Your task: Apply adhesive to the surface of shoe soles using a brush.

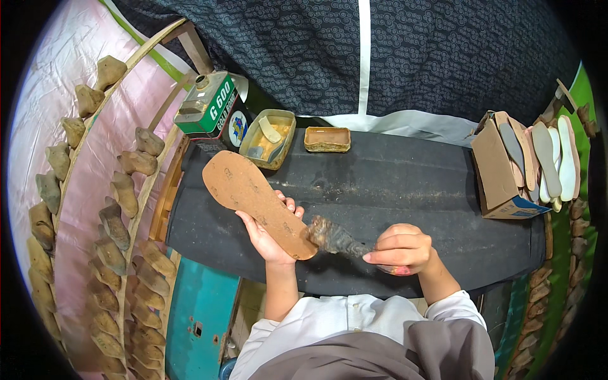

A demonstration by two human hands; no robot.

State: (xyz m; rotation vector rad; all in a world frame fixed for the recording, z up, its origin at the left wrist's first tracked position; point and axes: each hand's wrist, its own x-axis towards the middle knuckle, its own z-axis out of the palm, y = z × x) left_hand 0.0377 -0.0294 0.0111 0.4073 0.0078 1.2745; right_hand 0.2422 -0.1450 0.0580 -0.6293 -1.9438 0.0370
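Observation:
My left hand (269, 235) is closed around the edge of a brown shoe insole (244, 187), its thumb on the face and its fingers curled at the far side. The insole is tilted, with its wide end up and to the left and its narrow heel end near my wrist. In my right hand (402, 249) is a dark, matted glue brush (339, 238), pinched at its thin end. Its frayed brown tip meets the heel end of the insole; whether it presses on it I cannot tell. Small dark marks dot the insole's face.
On the black-covered table (411, 183) stand a green metal can (212, 107), a glue-stained plastic tub (288, 120) and a small amber tray (327, 139). At right, a cardboard box (494, 168) holds several insoles (546, 158). Racks of wooden shoe lasts (114, 225) flank the table.

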